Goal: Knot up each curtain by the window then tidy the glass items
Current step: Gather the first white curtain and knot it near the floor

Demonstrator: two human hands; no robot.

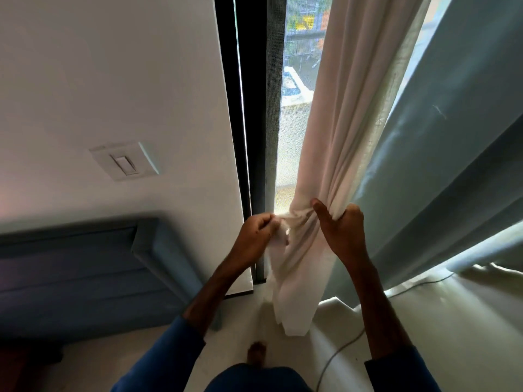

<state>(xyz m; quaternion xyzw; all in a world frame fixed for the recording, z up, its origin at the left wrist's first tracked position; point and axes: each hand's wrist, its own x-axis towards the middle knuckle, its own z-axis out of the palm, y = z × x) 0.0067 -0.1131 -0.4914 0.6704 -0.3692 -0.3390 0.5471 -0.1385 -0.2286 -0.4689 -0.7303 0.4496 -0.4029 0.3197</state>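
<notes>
Hands at waist height by window frame (250, 108). White curtain (339, 131) hangs btwn frame and grey-blue curtain (452, 142), bunched at mid-length, tail hanging to floor. R hand (343, 229) fist-grips bunched folds, thumb sticking up. L hand (256, 233) pinches twisted bit of same fabric w/ curled fingers, just left of R hand. Light switch (124, 162) on wall at left. Cable (339, 349) on floor.

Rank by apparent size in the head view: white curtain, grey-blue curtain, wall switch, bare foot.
Largest first:
grey-blue curtain
white curtain
wall switch
bare foot
Both curtains are cropped, so their order is unsure.
</notes>
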